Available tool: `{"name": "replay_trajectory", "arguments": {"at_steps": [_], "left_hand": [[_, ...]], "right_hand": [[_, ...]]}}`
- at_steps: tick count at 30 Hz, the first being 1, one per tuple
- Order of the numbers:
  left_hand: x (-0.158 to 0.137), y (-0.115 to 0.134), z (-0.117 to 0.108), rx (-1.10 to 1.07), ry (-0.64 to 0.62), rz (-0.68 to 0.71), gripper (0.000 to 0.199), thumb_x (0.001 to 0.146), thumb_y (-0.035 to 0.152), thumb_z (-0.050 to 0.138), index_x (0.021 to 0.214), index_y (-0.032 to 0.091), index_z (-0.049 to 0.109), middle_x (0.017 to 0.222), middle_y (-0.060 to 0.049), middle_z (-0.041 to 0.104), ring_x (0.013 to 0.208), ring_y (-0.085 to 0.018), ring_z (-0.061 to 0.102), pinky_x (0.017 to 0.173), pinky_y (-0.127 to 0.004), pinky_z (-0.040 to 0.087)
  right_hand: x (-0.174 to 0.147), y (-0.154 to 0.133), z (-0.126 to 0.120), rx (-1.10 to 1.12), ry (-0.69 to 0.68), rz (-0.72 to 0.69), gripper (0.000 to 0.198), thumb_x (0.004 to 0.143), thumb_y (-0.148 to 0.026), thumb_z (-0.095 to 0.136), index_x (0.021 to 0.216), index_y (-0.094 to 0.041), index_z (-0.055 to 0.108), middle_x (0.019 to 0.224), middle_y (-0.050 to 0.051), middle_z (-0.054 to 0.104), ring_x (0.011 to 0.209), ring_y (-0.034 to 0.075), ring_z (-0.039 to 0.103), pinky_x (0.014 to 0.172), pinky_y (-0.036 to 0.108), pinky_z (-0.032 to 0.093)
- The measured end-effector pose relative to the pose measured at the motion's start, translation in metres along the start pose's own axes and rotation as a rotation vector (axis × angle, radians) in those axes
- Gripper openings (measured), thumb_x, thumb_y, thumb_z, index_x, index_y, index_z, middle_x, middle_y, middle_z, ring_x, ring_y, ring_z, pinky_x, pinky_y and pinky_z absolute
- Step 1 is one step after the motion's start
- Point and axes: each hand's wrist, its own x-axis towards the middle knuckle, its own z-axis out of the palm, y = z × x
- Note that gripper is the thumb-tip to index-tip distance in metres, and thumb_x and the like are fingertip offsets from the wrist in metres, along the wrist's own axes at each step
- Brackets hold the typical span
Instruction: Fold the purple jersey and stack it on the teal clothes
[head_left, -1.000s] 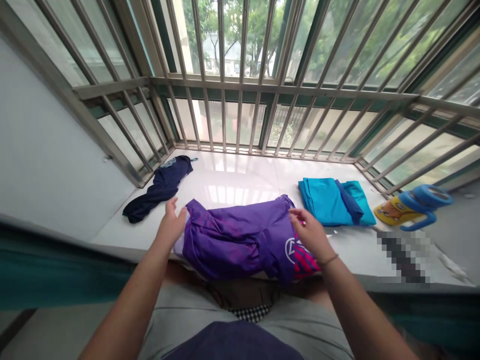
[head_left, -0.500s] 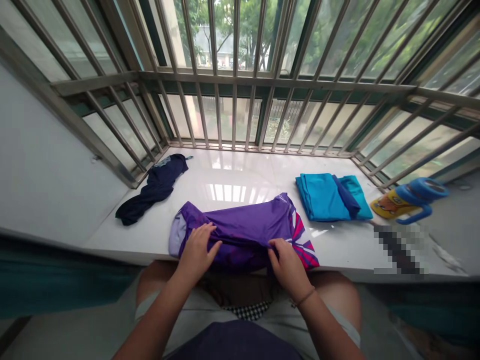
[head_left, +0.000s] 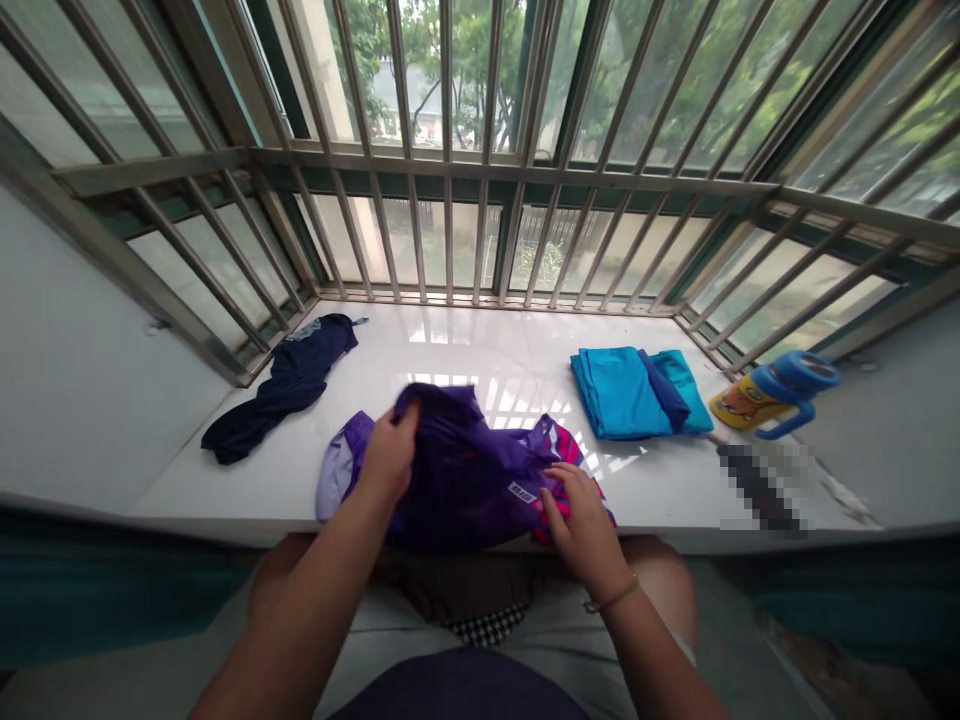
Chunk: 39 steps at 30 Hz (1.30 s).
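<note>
A purple shirt with pink and white stripes at one end lies bunched at the near edge of the white windowsill. My left hand grips a fold of the purple cloth and holds it raised above the sill. My right hand rests on the striped end of the same shirt near a small white label, pinching the cloth.
A dark navy garment lies crumpled at the sill's left. A folded turquoise garment sits at the right, with a yellow and blue cup lying beyond it. Metal window bars enclose the sill.
My left hand has lifted a fold of the purple shirt up and away from me. My right hand has stayed at the striped end. The camera has shifted slightly to the right.
</note>
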Motion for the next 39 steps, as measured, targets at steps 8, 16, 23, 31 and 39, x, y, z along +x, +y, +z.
{"name": "replay_trajectory", "arguments": {"at_steps": [8,16,23,31,39], "left_hand": [[0.057,0.028,-0.08,-0.196,0.299,0.05,0.039,0.098,0.048,0.071,0.118,0.016,0.074,0.124,-0.015,0.08,0.122,-0.03,0.075,0.113,-0.046,0.06],[0.038,-0.016,-0.155,0.689,0.308,-0.006,0.044,0.086,0.052,0.075,0.115,0.018,0.073,0.105,-0.017,0.079,0.111,-0.042,0.075,0.105,-0.059,0.059],[0.038,-0.05,-0.131,1.226,0.012,0.349,0.052,0.101,0.034,0.051,0.149,0.012,0.057,0.141,-0.024,0.068,0.133,-0.039,0.063,0.118,-0.053,0.048],[0.098,-0.078,-0.052,1.173,-0.601,0.333,0.036,0.097,0.033,0.066,0.129,0.019,0.072,0.127,-0.018,0.075,0.125,-0.034,0.067,0.11,-0.044,0.05],[0.086,-0.048,-0.061,0.961,-0.678,0.368,0.018,0.103,0.039,0.053,0.104,0.025,0.064,0.103,-0.005,0.076,0.096,-0.024,0.072,0.089,-0.033,0.054]], "right_hand": [[0.017,0.04,0.032,-0.333,-0.099,0.193,0.033,0.107,-0.04,0.052,0.127,-0.019,0.068,0.127,0.019,0.071,0.118,0.035,0.063,0.101,0.049,0.051],[0.063,0.008,0.068,-0.457,-0.215,0.213,0.033,0.106,-0.049,0.061,0.12,-0.02,0.072,0.121,0.017,0.07,0.11,0.032,0.063,0.089,0.041,0.047],[0.061,0.013,0.079,-0.377,-0.285,0.13,0.02,0.107,-0.038,0.06,0.1,-0.021,0.066,0.104,0.01,0.071,0.102,0.028,0.063,0.083,0.034,0.042],[0.035,0.009,0.06,-0.131,-0.321,0.206,0.023,0.11,-0.044,0.047,0.11,-0.024,0.059,0.088,0.006,0.074,0.08,0.026,0.071,0.071,0.032,0.04],[0.004,0.018,0.022,0.066,-0.353,0.333,0.031,0.095,-0.055,0.061,0.103,-0.025,0.067,0.092,0.006,0.078,0.088,0.028,0.074,0.078,0.034,0.048]]}}
